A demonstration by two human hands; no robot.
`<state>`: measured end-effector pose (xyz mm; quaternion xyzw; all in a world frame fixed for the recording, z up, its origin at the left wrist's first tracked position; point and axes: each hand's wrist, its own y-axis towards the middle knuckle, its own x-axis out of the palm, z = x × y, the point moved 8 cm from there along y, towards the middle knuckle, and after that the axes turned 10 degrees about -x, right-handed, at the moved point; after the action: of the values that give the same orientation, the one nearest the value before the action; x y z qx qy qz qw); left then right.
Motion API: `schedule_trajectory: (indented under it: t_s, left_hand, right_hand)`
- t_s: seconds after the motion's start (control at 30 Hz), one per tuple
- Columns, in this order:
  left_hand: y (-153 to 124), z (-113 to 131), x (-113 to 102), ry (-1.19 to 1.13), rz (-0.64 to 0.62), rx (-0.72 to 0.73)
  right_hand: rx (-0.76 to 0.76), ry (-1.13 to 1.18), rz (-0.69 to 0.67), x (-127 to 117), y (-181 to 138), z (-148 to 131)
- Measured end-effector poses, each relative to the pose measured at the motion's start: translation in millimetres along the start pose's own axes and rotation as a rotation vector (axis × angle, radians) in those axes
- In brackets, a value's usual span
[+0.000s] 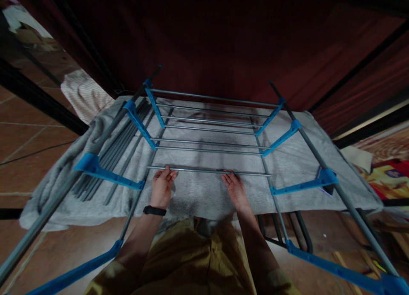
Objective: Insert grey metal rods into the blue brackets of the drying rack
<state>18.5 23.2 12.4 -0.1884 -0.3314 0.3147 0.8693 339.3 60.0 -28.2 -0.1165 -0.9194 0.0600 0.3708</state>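
A thin grey metal rod (198, 171) lies crosswise in front of me. My left hand (162, 186), with a dark band on the wrist, pinches it near its left end. Towards the right part of the rod, my right hand (234, 186) has its fingers curled at it, palm turned up. Around both hands stands a rack frame of grey tubes with blue plastic brackets, among them a left bracket (111, 176) and a right bracket (302, 184). Farther back, several fitted crossbars (211, 121) span the frame between the blue brackets.
Several loose grey tubes (119, 152) lie in a bundle on the left of the grey blanket (194, 193). A dark flat object (327, 188) rests behind the right bracket. Dark red cloth (204, 44) hangs at the back, between black posts. Colourful packages (394, 178) sit at far right.
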Motion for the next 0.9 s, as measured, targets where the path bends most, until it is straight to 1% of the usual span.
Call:
schedule_trajectory:
  t_s: [0.37,0.57,0.73,0.9]
  left_hand:
    - [1.7,19.8,-5.8,-0.008,0.052,0.056]
    - [6.7,29.9,-13.3,-0.048,0.095,0.088]
    - [9.5,21.4,-11.8,0.0,0.06,0.057]
    - [2.7,1.2,0.8,0.022,-0.005,0.013]
  right_hand:
    - [0.003,0.001,0.007,1.7,-1.2,-2.9]
    - [0.007,0.006,0.01,3.1,-2.6,-4.0]
    - [0.014,0.006,0.002,2.9,-2.6,-3.7]
    - [0.026,-0.003,0.008,1.3,-2.5,-2.3]
